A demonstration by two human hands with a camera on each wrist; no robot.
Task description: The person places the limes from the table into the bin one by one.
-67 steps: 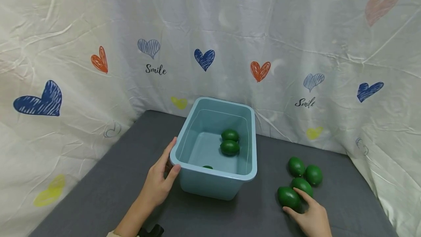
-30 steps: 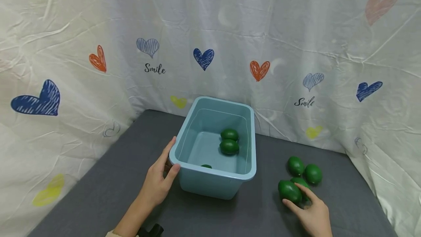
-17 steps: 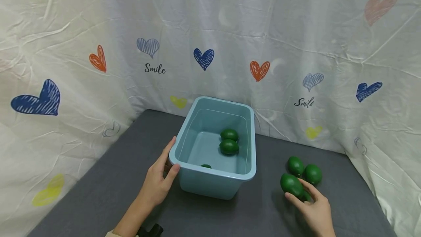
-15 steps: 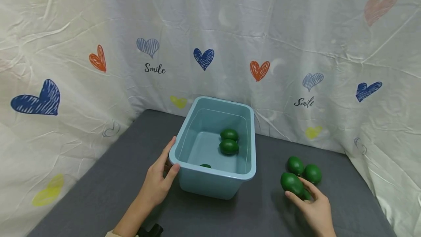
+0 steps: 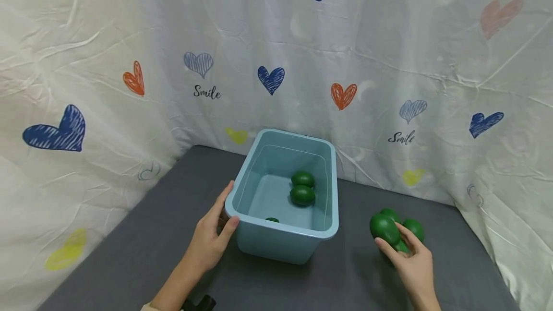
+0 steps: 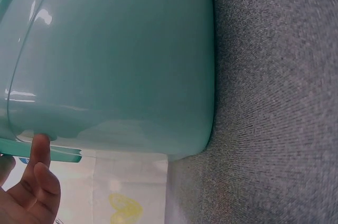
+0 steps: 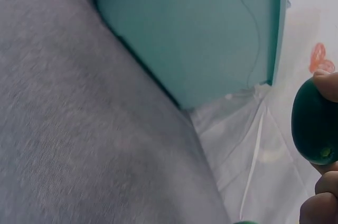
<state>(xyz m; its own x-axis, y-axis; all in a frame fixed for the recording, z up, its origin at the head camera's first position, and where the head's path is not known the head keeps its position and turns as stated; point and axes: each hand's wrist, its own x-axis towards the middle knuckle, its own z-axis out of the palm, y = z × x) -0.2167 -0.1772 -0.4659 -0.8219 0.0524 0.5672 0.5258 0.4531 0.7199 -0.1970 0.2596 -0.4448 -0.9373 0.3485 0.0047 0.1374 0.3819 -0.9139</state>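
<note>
Right hand (image 5: pixel 412 260) pinched a glossy dark-green oval fruit (image 5: pixel 383 228) above the dark-grey desk (image 5: pixel 341 284), near three similar green fruits (image 5: pixel 414 230), grip parted only to fruit width. Left hand (image 5: pixel 208 239) held a light-blue rectangular plastic bin (image 5: pixel 276 246) by its near-left corner, thumb and fingers spread; three green ovals (image 5: pixel 302 196) showed inside.

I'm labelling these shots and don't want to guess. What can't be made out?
Head view: the tub's near wall hides most of one green fruit.
Head view: the held fruit and right grip partly cover the fruits behind.
Head view: the bottom edge cuts off a black object.
Right wrist view: the right edge cuts off the held fruit.
</note>
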